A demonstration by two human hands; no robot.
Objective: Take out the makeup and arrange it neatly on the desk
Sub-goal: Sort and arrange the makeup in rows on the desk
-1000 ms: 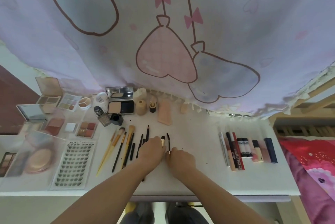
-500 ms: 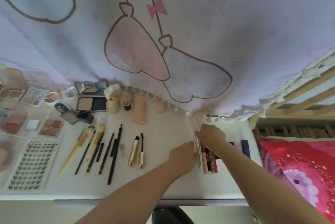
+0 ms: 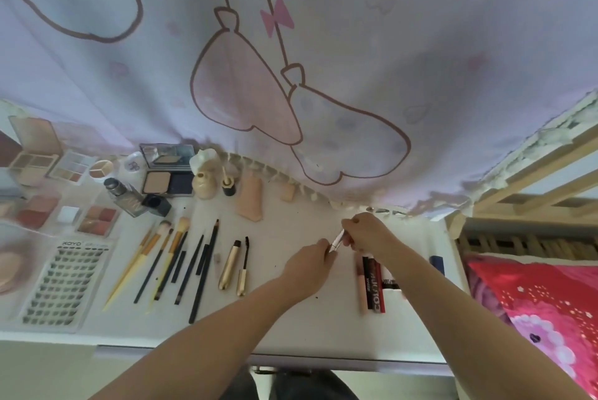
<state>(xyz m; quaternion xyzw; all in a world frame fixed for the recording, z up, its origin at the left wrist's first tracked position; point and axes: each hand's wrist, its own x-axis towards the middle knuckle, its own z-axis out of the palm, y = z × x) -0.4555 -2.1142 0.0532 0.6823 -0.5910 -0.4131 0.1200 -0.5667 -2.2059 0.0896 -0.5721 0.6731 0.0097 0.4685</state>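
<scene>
Lifting off the desk (image 3: pixel 307 318) since earlier, both hands' grip holds the slim pen (image 3: pixel 336 240).

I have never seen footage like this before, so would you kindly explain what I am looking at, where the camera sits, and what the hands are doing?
There is no machine here: a person wears a wide-angle camera on the head, looking forward and down, so both bare forearms reach in from the bottom edge. The only view is that head view.

The white desk carries makeup laid out in groups: palettes and a sheet of false lashes on the left, then a row of brushes, a gold mascara tube with its wand beside it, and lip products on the right. A patterned cloth hangs behind.

The left hand and right hand together hold a slim pale pen just above the desk, one grip at each end.
</scene>
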